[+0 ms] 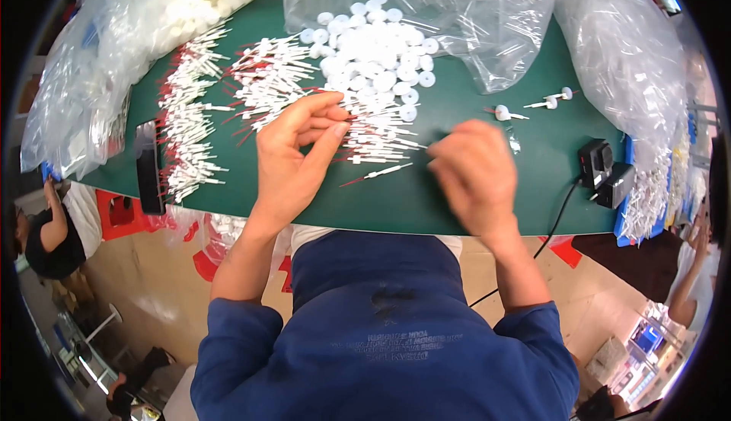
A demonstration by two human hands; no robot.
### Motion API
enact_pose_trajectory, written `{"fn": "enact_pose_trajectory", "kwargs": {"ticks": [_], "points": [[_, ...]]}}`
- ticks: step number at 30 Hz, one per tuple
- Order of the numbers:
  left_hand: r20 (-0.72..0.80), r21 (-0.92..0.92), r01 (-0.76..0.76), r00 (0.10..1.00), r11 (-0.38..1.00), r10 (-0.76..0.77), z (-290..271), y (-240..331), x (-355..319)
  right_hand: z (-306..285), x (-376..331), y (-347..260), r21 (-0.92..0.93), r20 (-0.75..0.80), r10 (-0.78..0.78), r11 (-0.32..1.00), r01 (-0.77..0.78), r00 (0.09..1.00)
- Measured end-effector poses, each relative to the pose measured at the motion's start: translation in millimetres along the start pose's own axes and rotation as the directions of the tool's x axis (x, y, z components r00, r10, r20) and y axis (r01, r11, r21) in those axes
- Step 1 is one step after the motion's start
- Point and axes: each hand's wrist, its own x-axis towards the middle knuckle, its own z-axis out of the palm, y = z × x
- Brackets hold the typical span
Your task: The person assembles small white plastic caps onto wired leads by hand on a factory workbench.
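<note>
My left hand [297, 151] is curled beside a pile of thin white sticks with red tails [377, 143], thumb and forefinger bent toward each other at the pile's left edge. What they hold, if anything, is too small to make out. My right hand [480, 177] hovers over the green table just right of that pile, its fingers smeared by motion. A single white stick [388, 170] lies apart in front of the pile. Behind it is a heap of round white discs [373, 52]. Farther right lie a few discs with sticks through them [502, 113].
More red-tailed sticks are spread in a middle bunch [270, 71] and a long left row [186, 124]. A black bar [150, 166] lies at the left edge. Clear plastic bags [487, 25] line the back. At right are a small black camera [595, 164] with a cable and a blue tray [632, 227].
</note>
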Motion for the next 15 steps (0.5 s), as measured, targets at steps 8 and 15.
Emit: {"fn": "enact_pose_trajectory", "kwargs": {"ticks": [8,15], "points": [[0.111,0.334,-0.278,0.960,0.900,0.255,14,4,22,49,0,-29,-0.040,0.099,-0.165,0.985,0.170,0.981],[0.440,0.562,-0.547,0.833,0.620,0.337,52,-1,42,28,-14,-17,-0.001,-0.045,-0.049,0.999,0.049,0.998]]}}
